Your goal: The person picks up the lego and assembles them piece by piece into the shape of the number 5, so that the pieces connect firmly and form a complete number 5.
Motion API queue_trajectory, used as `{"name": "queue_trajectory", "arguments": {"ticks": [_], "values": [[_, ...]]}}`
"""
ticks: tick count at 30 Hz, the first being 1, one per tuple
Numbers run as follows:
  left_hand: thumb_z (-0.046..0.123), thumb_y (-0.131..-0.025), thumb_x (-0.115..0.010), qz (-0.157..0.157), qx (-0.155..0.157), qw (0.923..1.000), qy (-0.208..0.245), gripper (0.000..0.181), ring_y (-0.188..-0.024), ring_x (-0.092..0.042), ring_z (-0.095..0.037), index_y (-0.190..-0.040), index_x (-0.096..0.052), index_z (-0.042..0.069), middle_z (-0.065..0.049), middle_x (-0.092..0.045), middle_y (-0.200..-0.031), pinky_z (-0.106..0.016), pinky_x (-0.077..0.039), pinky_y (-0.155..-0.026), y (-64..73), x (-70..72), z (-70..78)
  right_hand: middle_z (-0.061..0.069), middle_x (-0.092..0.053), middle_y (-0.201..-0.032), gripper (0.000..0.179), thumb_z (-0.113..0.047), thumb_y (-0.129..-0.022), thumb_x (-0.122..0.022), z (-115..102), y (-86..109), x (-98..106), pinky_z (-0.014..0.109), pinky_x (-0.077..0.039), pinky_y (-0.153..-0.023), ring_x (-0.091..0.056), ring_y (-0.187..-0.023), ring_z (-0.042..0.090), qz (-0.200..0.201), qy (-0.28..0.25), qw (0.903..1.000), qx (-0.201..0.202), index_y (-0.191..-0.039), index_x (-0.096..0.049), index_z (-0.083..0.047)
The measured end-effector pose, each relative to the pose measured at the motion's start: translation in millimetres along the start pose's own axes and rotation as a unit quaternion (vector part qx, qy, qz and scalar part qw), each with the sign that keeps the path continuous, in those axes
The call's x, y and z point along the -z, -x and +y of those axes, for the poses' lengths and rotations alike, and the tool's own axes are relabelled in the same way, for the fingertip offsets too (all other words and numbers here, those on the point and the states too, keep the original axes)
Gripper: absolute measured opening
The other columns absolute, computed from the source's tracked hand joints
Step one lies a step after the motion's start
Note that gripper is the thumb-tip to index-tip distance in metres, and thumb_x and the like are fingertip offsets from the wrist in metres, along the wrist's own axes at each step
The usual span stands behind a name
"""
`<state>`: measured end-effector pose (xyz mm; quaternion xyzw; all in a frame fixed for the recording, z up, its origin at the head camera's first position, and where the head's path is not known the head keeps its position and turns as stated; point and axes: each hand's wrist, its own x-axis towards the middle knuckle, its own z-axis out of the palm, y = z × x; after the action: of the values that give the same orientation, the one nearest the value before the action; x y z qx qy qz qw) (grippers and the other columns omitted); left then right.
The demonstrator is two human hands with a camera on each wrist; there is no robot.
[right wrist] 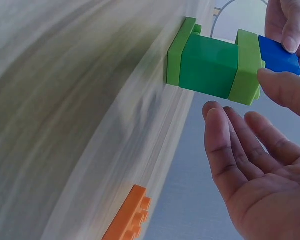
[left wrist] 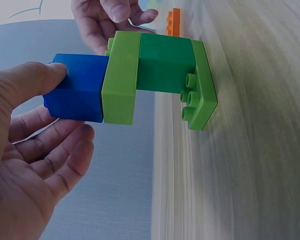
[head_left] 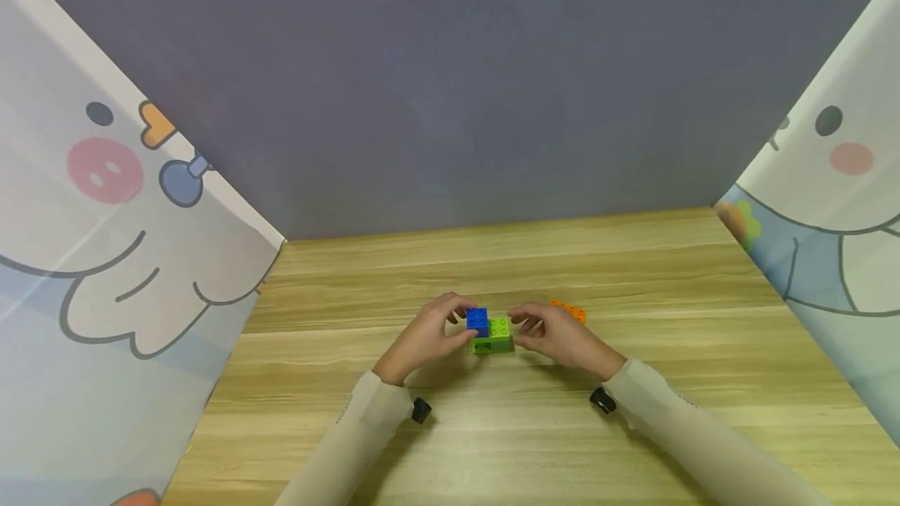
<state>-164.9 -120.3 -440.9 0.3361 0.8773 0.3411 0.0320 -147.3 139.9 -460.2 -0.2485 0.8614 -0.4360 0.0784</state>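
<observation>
A small stack of toy building bricks stands on the table. On top, at its left end, sits a blue brick [head_left: 476, 318], which my left hand [head_left: 424, 340] pinches between thumb and fingers. Below it is a light green brick [left wrist: 121, 80], then a dark green brick [left wrist: 166, 62], and at the bottom a light green plate-like brick [left wrist: 206, 90] with its studs partly bare. To the right of the stack, my right hand [head_left: 557, 336] is held with loosely bent, spread fingers and grips nothing. In the right wrist view its thumb [right wrist: 282, 90] appears close to the upper light green brick; contact is unclear.
A flat orange brick [head_left: 573, 311] lies on the wooden table [head_left: 506, 443] just behind my right hand. A grey panel [head_left: 464, 100] rises at the table's back, and printed cartoon panels [head_left: 126, 256] flank both sides.
</observation>
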Motion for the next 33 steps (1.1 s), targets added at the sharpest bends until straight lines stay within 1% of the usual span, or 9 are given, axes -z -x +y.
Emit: {"name": "queue_trajectory", "arguments": {"ticks": [3, 8, 15, 20, 24, 27, 33], "values": [[0.022, -0.089, -0.068, 0.001, -0.001, 1.0000, 0.002, 0.035, -0.093, -0.058, -0.021, -0.120, -0.057, 0.012, 0.004, -0.057, -0.109, -0.036, -0.051, -0.078, -0.1, -0.7, -0.2, 0.011, -0.063, -0.111, 0.039, -0.014, -0.086, -0.071, 0, -0.3, -1, 0.028, -0.052, -0.071, -0.063, -0.087, 0.014, 0.004, 0.000, 1.0000, 0.008, -0.123, -0.059, -0.004], [0.023, -0.089, -0.068, 0.001, -0.007, 1.0000, 0.001, 0.035, -0.091, -0.058, -0.019, -0.120, -0.057, 0.011, 0.003, -0.058, -0.108, -0.034, -0.051, -0.077, -0.4, -2.6, -0.6, 0.010, -0.063, -0.111, 0.037, -0.013, -0.086, -0.071, -1, 0.1, -2, 0.027, -0.052, -0.070, -0.063, -0.087, 0.015, 0.006, -0.003, 0.9998, 0.018, -0.121, -0.060, -0.007], [0.022, -0.089, -0.068, -0.002, -0.006, 1.0000, 0.007, 0.035, -0.091, -0.060, -0.020, -0.119, -0.054, 0.010, 0.001, -0.060, -0.107, -0.035, -0.052, -0.077, -1.3, -3.7, -1.9, 0.007, -0.063, -0.111, 0.035, -0.017, -0.088, -0.069, 1, -1.3, -1, 0.027, -0.052, -0.071, -0.062, -0.087, 0.013, 0.004, 0.003, 1.0000, 0.007, -0.121, -0.061, -0.009], [0.024, -0.090, -0.067, 0.001, -0.008, 0.9999, 0.015, 0.035, -0.092, -0.061, -0.020, -0.120, -0.054, 0.012, 0.001, -0.061, -0.106, -0.035, -0.052, -0.077, -1.9, -4.3, -2.9, 0.011, -0.063, -0.111, 0.036, -0.016, -0.088, -0.069, 6, 0.7, 4, 0.027, -0.052, -0.072, -0.062, -0.088, 0.014, 0.008, 0.016, 0.9998, 0.006, -0.121, -0.060, -0.005], [0.023, -0.090, -0.067, 0.001, -0.006, 0.9997, 0.025, 0.035, -0.094, -0.061, -0.021, -0.120, -0.054, 0.013, 0.002, -0.061, -0.105, -0.035, -0.052, -0.077, -1.7, -4.8, -3.8, 0.013, -0.063, -0.111, 0.034, -0.014, -0.088, -0.069, 8, 2.1, 10, 0.027, -0.052, -0.071, -0.063, -0.088, 0.015, 0.016, 0.025, 0.9994, 0.014, -0.120, -0.061, -0.005], [0.023, -0.090, -0.067, 0.002, -0.006, 0.9997, 0.025, 0.034, -0.094, -0.061, -0.020, -0.120, -0.054, 0.013, 0.002, -0.061, -0.105, -0.034, -0.052, -0.077, -1.7, -4.8, -3.9, 0.014, -0.063, -0.110, 0.032, -0.013, -0.088, -0.069, 9, 2.5, 12, 0.027, -0.052, -0.071, -0.063, -0.089, 0.016, 0.025, 0.020, 0.9993, 0.016, -0.119, -0.062, -0.006], [0.024, -0.090, -0.066, -0.007, -0.001, 0.9997, 0.025, 0.036, -0.096, -0.061, -0.023, -0.122, -0.055, 0.013, 0.002, -0.061, -0.106, -0.034, -0.052, -0.077, -1.6, -3.6, -3.1, 0.016, -0.063, -0.109, 0.032, -0.010, -0.087, -0.070, 12, 5.0, 15, 0.029, -0.053, -0.073, -0.063, -0.093, 0.022, 0.050, 0.017, 0.9986, 0.007, -0.117, -0.063, -0.002]]}}
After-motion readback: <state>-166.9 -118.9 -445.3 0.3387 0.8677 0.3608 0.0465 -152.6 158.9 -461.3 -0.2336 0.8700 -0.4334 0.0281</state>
